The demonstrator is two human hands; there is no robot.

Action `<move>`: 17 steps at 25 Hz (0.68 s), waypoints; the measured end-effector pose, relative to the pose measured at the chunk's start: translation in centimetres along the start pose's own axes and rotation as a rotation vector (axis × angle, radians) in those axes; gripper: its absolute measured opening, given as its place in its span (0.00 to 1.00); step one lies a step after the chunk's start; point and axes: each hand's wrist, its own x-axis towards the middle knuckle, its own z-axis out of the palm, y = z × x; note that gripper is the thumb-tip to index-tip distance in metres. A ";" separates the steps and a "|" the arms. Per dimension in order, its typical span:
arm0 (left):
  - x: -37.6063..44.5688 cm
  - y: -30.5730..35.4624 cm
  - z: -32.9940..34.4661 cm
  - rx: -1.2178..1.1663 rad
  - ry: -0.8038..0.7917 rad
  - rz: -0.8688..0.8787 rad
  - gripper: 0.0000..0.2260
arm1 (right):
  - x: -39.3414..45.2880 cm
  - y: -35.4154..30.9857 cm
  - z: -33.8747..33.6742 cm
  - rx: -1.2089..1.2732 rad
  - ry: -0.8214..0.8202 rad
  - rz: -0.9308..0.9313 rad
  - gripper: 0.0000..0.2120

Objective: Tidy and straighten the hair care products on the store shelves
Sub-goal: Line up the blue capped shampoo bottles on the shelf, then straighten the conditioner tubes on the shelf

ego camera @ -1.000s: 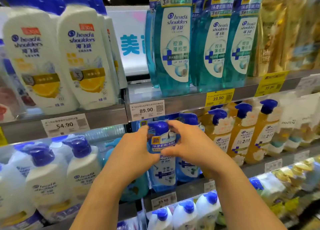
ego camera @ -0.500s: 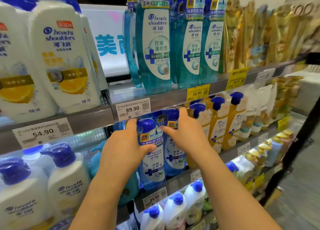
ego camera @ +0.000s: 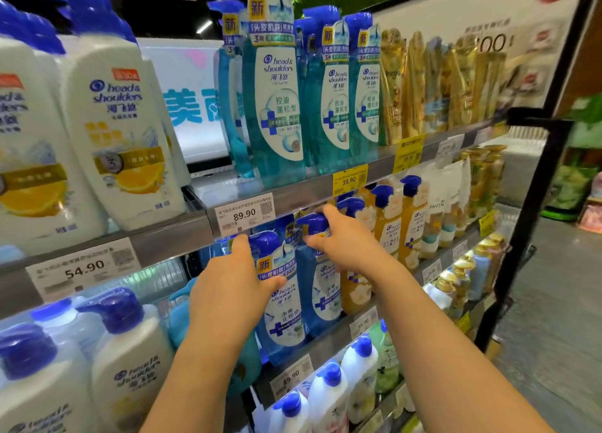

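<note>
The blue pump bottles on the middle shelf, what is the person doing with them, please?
A person is straightening shampoo on a store shelf. The left hand grips the side of the front blue pump bottle, thumb across its label. The right hand holds the pump head of the neighbouring blue bottle just to the right. Both bottles stand upright on the shelf under the 89.90 price tag, beside a row of amber pump bottles.

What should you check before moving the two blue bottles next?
1. Left hand grips the front blue bottle: ok.
2. Right hand holds the second blue bottle at its pump: ok.
3. Front label faces outward: ok.
4. Both bottles upright: not ok, slightly tilted.
5. Bottle bases seated on the shelf: cannot tell.
6. Orange bottles beside them standing: ok.
</note>
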 end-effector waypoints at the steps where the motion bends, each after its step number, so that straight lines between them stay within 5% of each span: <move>1: -0.3 0.2 -0.1 0.013 0.016 0.007 0.34 | -0.1 -0.1 0.0 0.001 -0.012 0.001 0.21; 4: -1.0 1.4 -0.8 0.029 0.118 0.040 0.36 | -0.1 0.0 -0.5 0.015 -0.026 -0.004 0.22; 12: 0.6 8.1 -0.8 -0.282 0.361 0.299 0.09 | -1.4 2.4 -4.2 0.101 -0.046 -0.126 0.41; 17: 3.4 15.2 3.2 -0.381 0.352 0.385 0.08 | -2.3 8.2 -12.3 0.351 0.052 -0.127 0.22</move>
